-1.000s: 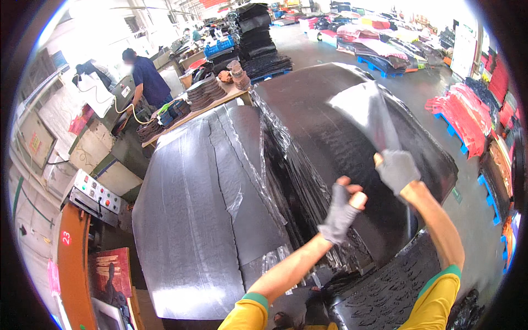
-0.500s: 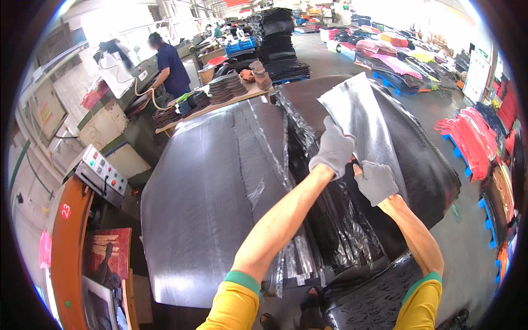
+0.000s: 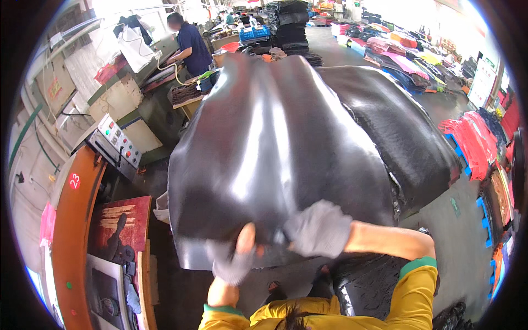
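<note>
A large glossy black sheet (image 3: 324, 165), which looks like rubber, spreads in front of me with two raised folds running away from me. My left hand (image 3: 232, 261), in a grey glove with its thumb tip bare, is closed on the sheet's near edge. Farther right, my right hand (image 3: 320, 230), also gloved and slightly blurred, grips the same edge with its fingers bent over it. What lies beneath the sheet is mostly hidden.
Another black sheet pile (image 3: 410, 132) lies to the right. An orange machine side (image 3: 77, 220) and a control box (image 3: 118, 140) stand at left. Behind them a person in dark blue (image 3: 192, 49) works at a bench. Red sheets (image 3: 473, 140) sit on a blue pallet at far right.
Both hands have come back toward my body and moved apart, drawing the black sheet's edge near me. The sheet now covers the plastic-edged strips in the middle.
</note>
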### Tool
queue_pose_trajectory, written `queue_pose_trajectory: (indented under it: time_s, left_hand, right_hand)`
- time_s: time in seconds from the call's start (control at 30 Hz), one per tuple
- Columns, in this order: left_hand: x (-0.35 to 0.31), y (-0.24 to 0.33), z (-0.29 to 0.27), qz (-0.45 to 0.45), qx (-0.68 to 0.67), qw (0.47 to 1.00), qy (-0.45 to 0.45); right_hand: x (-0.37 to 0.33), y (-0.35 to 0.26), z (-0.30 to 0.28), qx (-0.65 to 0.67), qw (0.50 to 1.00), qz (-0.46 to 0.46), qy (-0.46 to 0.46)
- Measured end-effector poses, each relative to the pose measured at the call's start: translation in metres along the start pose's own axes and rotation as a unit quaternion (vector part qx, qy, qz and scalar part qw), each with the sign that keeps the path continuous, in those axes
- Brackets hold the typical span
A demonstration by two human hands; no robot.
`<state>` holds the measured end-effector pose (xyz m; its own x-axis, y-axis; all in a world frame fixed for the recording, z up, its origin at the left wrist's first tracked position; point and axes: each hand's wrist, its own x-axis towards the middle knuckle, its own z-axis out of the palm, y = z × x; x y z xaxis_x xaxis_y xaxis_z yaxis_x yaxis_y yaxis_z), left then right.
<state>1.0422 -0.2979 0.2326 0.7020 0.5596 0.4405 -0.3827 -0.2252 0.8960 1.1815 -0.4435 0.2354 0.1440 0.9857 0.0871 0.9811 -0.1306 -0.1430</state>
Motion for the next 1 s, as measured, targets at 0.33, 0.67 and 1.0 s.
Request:
queue_pose_trajectory:
  time_s: [0.33, 0.67, 1.0]
  left_hand:
    - [-0.239, -0.067, -0.217, -0.213, 0.008, 0.959, 0.188]
    - [-0.226, -0.162, -0.333, -0.294, -0.271, 0.912, 0.089]
    - [-0.070, -0.152, -0.318, -0.542, 0.231, 0.801, 0.107]
  right_hand:
    - [0.054, -0.188, 0.185, 0.145, 0.943, -0.162, -0.252]
    - [0.051, -0.047, 0.149, 0.092, 0.967, 0.083, 0.222]
    - [0.106, 0.157, 0.128, 0.113, 0.825, 0.549, 0.074]
